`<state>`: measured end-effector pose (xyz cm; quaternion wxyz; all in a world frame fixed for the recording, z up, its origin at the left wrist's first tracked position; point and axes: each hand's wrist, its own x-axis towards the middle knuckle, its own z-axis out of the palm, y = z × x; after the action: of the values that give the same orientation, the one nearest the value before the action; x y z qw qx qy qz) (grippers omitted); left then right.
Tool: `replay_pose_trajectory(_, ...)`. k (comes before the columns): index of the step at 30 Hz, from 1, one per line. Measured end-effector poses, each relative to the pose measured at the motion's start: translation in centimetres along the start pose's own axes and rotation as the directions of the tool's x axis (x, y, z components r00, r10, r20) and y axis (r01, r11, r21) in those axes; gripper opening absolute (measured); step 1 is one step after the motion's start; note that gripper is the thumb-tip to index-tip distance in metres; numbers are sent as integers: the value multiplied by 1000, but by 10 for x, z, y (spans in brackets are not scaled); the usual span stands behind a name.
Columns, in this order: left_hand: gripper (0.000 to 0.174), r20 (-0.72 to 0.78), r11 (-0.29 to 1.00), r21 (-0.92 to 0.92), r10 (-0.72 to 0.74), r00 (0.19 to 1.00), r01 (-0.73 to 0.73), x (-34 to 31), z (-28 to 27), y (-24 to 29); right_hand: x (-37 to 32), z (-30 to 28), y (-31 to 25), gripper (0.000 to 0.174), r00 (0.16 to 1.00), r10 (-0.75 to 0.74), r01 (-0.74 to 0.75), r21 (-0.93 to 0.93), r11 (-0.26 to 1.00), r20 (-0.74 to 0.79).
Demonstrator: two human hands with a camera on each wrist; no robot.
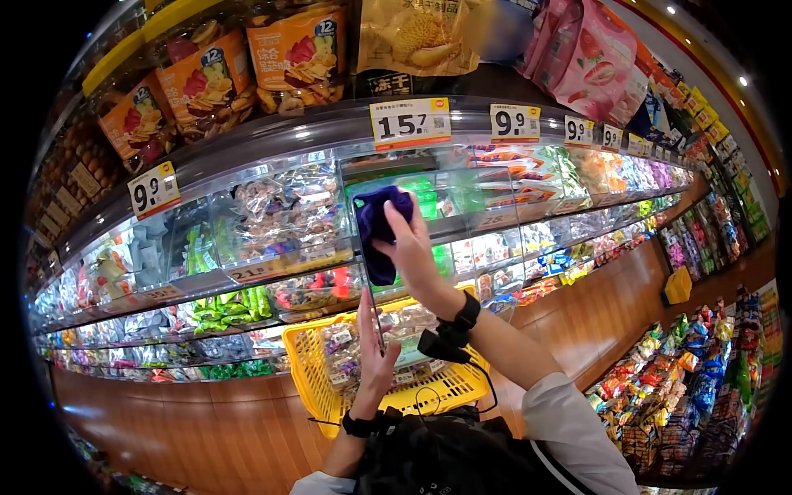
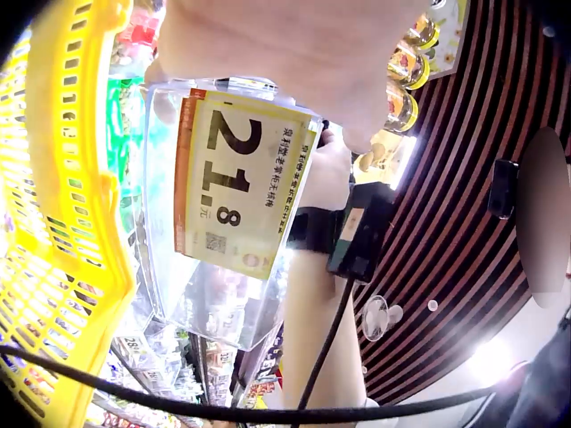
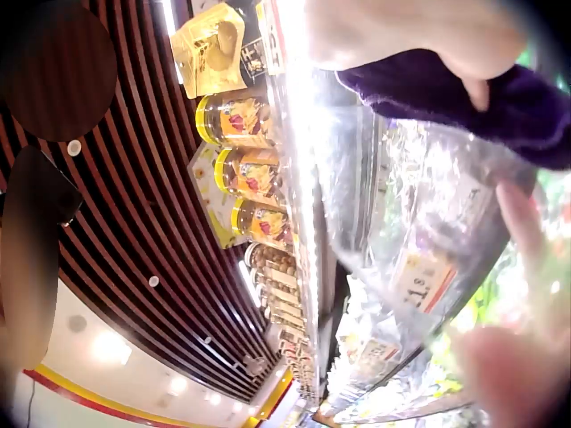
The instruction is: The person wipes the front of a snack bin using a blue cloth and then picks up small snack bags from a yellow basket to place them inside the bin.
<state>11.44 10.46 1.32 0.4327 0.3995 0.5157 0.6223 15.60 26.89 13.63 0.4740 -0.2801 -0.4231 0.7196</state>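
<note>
Purple cloth (image 1: 375,256) lies against a clear panel (image 2: 214,299), pinched between the thumb and fingers of the right hand (image 1: 415,262). Lower down, the left hand (image 1: 377,367) seems to hold the panel's edge between fingers and thumb. To wipe it well, I'd brace that edge and rub with light strokes, going gently round the price tag (image 2: 239,183). It reads 21.8; a shelf tag (image 1: 411,124) says 15.7. Orange-labelled jars (image 1: 299,58) show "12"; no brand is legible to me.
</note>
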Motion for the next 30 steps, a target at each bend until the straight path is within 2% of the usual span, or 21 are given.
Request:
replay_pose_trajectory(2,109,10,1000,-8,-29,1000,29,0,-1,4,-10,10,6,38,996,-10,30,-213,977,91)
replay_pose_trajectory(3,109,7,999,-7,-31,999,31,-1,-1,6,-12,11,6,41,974,-68,112,-200,973,216)
replay_pose_trajectory(4,109,7,999,-8,-37,999,37,-1,-2,7,-15,11,4,44,978,-16,63,-221,973,208)
replay_pose_trajectory(6,109,9,999,-14,-47,999,47,-2,-2,5,-27,5,-11,44,967,104,-83,-97,992,231)
replay_pose_trajectory(7,109,14,999,-3,-37,999,37,-1,-3,0,-33,-2,-10,44,969,103,-82,-100,992,225)
replay_pose_trajectory(10,113,7,999,-41,7,1000,-7,4,8,-3,-65,-32,-5,52,896,263,-158,-296,942,357)
replay_pose_trajectory(12,118,-28,987,-105,119,992,-122,12,15,8,-89,-44,-5,49,891,314,-186,-368,911,327)
replay_pose_trajectory(13,119,-40,978,-166,119,992,-124,11,19,15,-96,-52,-3,49,893,317,-190,-369,910,319)
replay_pose_trajectory(14,119,-35,979,-169,112,993,-117,10,19,12,-102,-61,2,47,894,266,-14,-571,821,361)
replay_pose_trajectory(15,119,-50,985,-119,120,992,-125,7,16,6,-106,-68,4,45,881,230,167,-725,668,414)
replay_pose_trajectory(16,118,-64,989,-68,128,990,-133,4,12,-2,-110,-73,2,45,882,233,161,-727,668,410)
replay_pose_trajectory(17,118,-69,992,-86,82,994,-88,0,6,-24,-112,-75,-1,41,852,281,209,-779,591,442)
replay_pose_trajectory(18,119,-60,996,-63,52,997,-56,-2,5,-20,-114,-77,-2,38,819,333,262,-820,508,468)
replay_pose_trajectory(19,118,-52,997,-74,24,998,-28,-5,6,-25,-114,-80,0,34,810,221,393,-782,484,544)
replay_pose_trajectory(20,118,-45,996,-86,0,999,-3,-8,6,-30,-114,-81,-3,34,808,223,395,-782,482,546)
replay_pose_trajectory(22,118,-59,998,-67,13,998,-17,-11,12,-28,-112,-80,-18,31,764,354,520,-840,157,539)
replay_pose_trajectory(23,118,-69,999,-47,24,997,-27,-12,16,-26,-113,-85,-19,26,773,323,552,-829,83,547)
replay_pose_trajectory(24,116,-92,998,-44,46,995,-50,-11,21,-16,-113,-86,-29,26,770,323,557,-827,80,550)
replay_pose_trajectory(26,113,-119,995,-5,98,988,-99,-8,18,-26,-113,-87,-57,20,797,451,550,-790,-270,401)
replay_pose_trajectory(29,111,-121,991,-51,117,986,-123,-2,14,-8,-115,-110,-84,11,845,388,534,-623,-572,369)
replay_pose_trajectory(30,111,-133,990,-54,119,984,-127,0,16,1,-111,-117,-87,9,812,377,583,-593,-556,445)
